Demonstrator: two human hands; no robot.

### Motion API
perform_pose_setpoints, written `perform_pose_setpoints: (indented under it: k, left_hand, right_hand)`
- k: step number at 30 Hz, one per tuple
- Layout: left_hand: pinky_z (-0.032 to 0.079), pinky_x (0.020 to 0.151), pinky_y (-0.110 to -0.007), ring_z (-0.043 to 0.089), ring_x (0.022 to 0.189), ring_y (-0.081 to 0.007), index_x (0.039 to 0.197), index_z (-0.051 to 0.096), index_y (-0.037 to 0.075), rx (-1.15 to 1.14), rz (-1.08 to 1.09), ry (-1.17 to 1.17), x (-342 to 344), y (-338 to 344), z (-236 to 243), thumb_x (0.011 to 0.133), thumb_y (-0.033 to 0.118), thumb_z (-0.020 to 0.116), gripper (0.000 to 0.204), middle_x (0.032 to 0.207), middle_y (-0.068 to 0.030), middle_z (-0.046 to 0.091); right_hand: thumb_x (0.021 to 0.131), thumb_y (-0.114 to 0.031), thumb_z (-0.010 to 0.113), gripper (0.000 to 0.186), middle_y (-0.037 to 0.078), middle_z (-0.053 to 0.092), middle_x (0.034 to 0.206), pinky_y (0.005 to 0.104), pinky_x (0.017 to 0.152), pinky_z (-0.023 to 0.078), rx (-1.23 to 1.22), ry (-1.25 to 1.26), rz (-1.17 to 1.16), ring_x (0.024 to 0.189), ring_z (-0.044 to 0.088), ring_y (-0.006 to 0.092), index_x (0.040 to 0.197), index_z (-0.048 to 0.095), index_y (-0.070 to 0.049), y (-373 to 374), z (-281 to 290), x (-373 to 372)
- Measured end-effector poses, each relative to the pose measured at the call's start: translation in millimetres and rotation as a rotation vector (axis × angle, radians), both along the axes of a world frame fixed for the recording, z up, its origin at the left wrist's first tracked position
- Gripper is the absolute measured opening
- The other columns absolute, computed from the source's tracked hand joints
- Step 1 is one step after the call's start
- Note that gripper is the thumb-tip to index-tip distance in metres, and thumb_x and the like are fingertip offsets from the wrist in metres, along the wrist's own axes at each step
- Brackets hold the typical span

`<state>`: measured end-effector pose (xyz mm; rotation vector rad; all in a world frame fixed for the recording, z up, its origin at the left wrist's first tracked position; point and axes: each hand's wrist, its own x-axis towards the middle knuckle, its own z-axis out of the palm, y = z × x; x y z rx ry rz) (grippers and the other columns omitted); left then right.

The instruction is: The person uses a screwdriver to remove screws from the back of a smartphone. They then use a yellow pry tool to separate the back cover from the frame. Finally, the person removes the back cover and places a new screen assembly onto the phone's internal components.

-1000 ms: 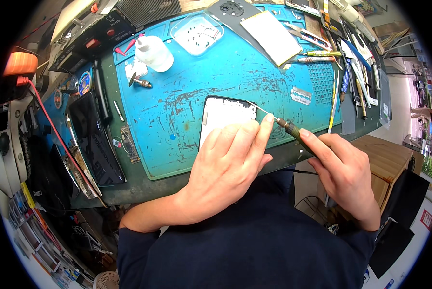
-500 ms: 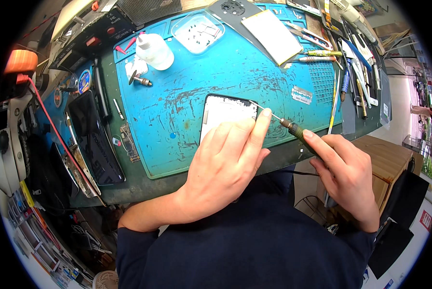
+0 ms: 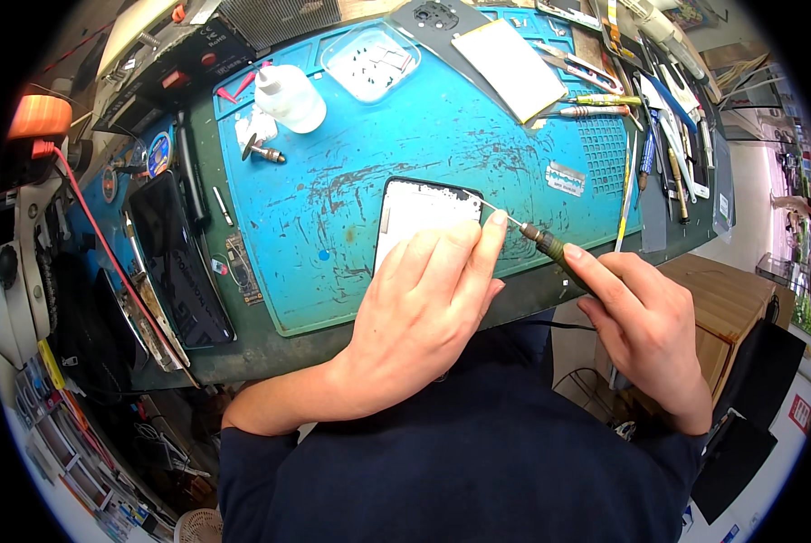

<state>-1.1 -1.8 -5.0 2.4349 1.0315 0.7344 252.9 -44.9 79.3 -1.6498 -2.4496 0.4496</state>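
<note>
A white-faced phone part with a black rim (image 3: 419, 204) lies on the blue mat. My left hand (image 3: 424, 317) is closed on it, fingers together over its lower half and right side, hiding much of it. My right hand (image 3: 645, 321) is closed on a green-handled tool with a thin tip (image 3: 548, 244). The tip reaches the phone part's top right corner beside my left index fingertip. A razor blade (image 3: 565, 178) lies above and to the right.
On the blue mat (image 3: 297, 226) stand a white bottle (image 3: 291, 100) and a tray of small parts (image 3: 370, 63). A cream rectangular pad (image 3: 507, 65) and hand tools (image 3: 668, 136) lie at top right. A dark phone (image 3: 179, 271) is at left; a wooden cabinet (image 3: 713, 290) at right.
My left index finger and the tool have shifted slightly over the last second, up and then a little back down. The phone part has hardly moved.
</note>
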Motion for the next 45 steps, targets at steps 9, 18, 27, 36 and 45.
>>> perform_pose_setpoints:
  k: [9, 18, 27, 36, 45]
  left_hand:
    - [0.052, 0.091, -0.041, 0.059, 0.1, -0.0283, 0.149, 0.062, -0.002, 0.009, -0.001, 0.022, 0.5, 0.1, -1.1, 0.084, 0.008, 0.085, 0.07, 0.126, -0.0121, 0.059]
    - [0.052, 0.092, -0.041, 0.059, 0.101, -0.0284, 0.15, 0.062, -0.002, 0.017, 0.001, 0.047, 1.4, -0.2, 0.8, 0.084, 0.01, 0.085, 0.071, 0.127, -0.0121, 0.058]
    - [0.052, 0.092, -0.041, 0.059, 0.101, -0.0296, 0.148, 0.061, -0.006, -0.018, 0.01, -0.001, -0.3, 0.5, -0.3, 0.084, 0.007, 0.085, 0.07, 0.125, -0.0139, 0.057]
    - [0.049, 0.085, -0.038, 0.06, 0.101, -0.0238, 0.146, 0.064, -0.004, 0.077, 0.069, 0.118, -9.9, 4.7, 4.7, 0.09, 0.02, 0.08, 0.063, 0.12, -0.0098, 0.061]
    - [0.046, 0.088, -0.041, 0.057, 0.099, -0.0279, 0.149, 0.065, 0.002, -0.036, 0.082, 0.069, -17.9, 5.2, 5.6, 0.086, 0.013, 0.085, 0.066, 0.117, -0.0091, 0.058]
  right_hand:
    - [0.08, 0.001, 0.083, 0.068, 0.009, 0.069, 0.104, 0.039, 0.071, 0.058, -0.004, 0.004, 0.001, 0.084, 0.071, 0.0278, 0.146, 0.071, -0.013, -0.1, 0.2, 0.4]
    - [0.082, 0.001, 0.082, 0.066, 0.009, 0.069, 0.103, 0.0388, 0.071, 0.057, -0.003, -0.004, -0.007, 0.083, 0.071, 0.0273, 0.146, 0.071, -0.013, 0.0, 0.5, -0.3]
    - [0.081, 0.005, 0.08, 0.065, 0.013, 0.07, 0.105, 0.0422, 0.071, 0.057, -0.011, -0.024, 0.009, 0.084, 0.07, 0.0323, 0.143, 0.071, -0.009, 5.2, 2.9, -5.5]
    - [0.081, 0.006, 0.08, 0.064, 0.013, 0.07, 0.105, 0.0418, 0.071, 0.057, -0.009, -0.041, 0.036, 0.083, 0.07, 0.0315, 0.143, 0.072, -0.009, 12.2, 1.7, -9.8]
    - [0.087, 0.005, 0.073, 0.06, 0.009, 0.066, 0.099, 0.0383, 0.067, 0.056, 0.06, -0.031, 0.037, 0.078, 0.067, 0.0259, 0.143, 0.075, -0.016, 18.8, -7.9, -13.3]
